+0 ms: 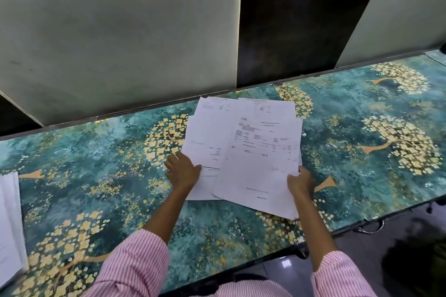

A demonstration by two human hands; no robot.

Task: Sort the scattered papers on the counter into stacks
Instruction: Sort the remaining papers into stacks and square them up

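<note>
Head view: papers (212,132) lie fanned mid-counter (96,152). Left hand (183,172) grips their left edge, thumb on top. Right hand (300,182) pinches the top sheet (258,176) at its right edge. (eng1)

Suggest peeling one sheet at a time and squaring the edges before stacking. Room? (eng2)

Bare counter on both sides. Wall panel (120,55) is close behind, white stack (9,224) far left. Front edge is near the right wrist, so sheets could slide off. (eng1)

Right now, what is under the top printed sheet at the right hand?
More white sheets fan out from under the top sheet to the left and back, lying on the counter. How many lie beneath, and their print, is covered.
</note>
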